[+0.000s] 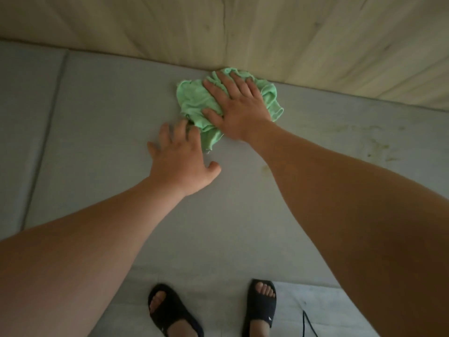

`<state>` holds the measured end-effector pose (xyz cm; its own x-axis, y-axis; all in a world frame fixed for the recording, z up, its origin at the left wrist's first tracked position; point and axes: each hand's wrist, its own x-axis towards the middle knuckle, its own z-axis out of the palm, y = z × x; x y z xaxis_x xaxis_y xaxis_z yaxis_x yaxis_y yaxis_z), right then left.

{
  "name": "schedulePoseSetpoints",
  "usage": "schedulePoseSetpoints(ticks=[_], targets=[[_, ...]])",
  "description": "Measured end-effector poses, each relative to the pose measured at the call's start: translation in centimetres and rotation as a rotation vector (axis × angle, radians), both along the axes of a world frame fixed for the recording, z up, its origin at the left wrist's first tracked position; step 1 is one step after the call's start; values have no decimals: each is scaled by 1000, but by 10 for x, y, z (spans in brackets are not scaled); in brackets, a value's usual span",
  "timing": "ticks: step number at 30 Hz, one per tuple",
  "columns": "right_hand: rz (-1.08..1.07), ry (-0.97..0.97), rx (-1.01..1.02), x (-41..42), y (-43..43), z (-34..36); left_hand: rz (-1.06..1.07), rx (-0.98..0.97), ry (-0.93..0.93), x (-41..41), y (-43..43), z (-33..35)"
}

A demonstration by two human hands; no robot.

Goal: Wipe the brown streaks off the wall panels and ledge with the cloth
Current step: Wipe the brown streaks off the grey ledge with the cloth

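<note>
A crumpled green cloth (pixel 194 103) lies on the grey wall panel (pixel 109 122), close under the pale wooden ledge (pixel 267 32). My right hand (pixel 239 105) presses flat on the cloth, fingers spread across it. My left hand (pixel 181 159) rests flat on the grey panel just below and left of the cloth, fingertips touching its lower edge. Faint brown-green streaks (pixel 374 142) mark the panel to the right of my right arm, and a small brown spot (pixel 263 169) sits beside my right forearm.
A vertical seam (pixel 46 132) divides the grey panels at the left. At the bottom my two feet in black sandals (pixel 170 310) stand on the floor, with a thin black cable (pixel 307 324) to their right.
</note>
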<state>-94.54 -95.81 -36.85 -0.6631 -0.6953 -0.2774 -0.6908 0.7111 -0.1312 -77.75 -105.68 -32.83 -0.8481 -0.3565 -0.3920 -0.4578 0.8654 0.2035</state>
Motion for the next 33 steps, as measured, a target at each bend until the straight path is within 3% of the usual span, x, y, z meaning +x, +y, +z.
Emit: schedulePoseSetpoints(ticks=[5, 8, 13, 15, 21, 24, 26, 28, 33], targets=[[-291, 43, 41, -14, 97, -1, 124, -1, -36, -16, 38, -12], [-522, 53, 76, -20, 147, 2, 68, -21, -164, -15, 36, -23], [-928, -58, 26, -11, 110, -5, 28, 41, -256, -24, 27, -26], [-822, -89, 19, 4, 102, -2, 38, 39, -289, -27, 27, -26], [-119, -18, -11, 113, 149, -2, 46, 3, -342, -33, 31, -24], [147, -19, -11, 98, 187, -2, 56, -30, -368, -38, 36, -24], [102, -11, 75, 61, 189, 2, 68, -40, -374, -41, 38, -26], [-96, -26, 139, 26, 173, 5, 80, -41, -377, -42, 40, -28], [-483, -46, 43, 10, 122, 0, 88, -69, -361, -42, 40, -37]])
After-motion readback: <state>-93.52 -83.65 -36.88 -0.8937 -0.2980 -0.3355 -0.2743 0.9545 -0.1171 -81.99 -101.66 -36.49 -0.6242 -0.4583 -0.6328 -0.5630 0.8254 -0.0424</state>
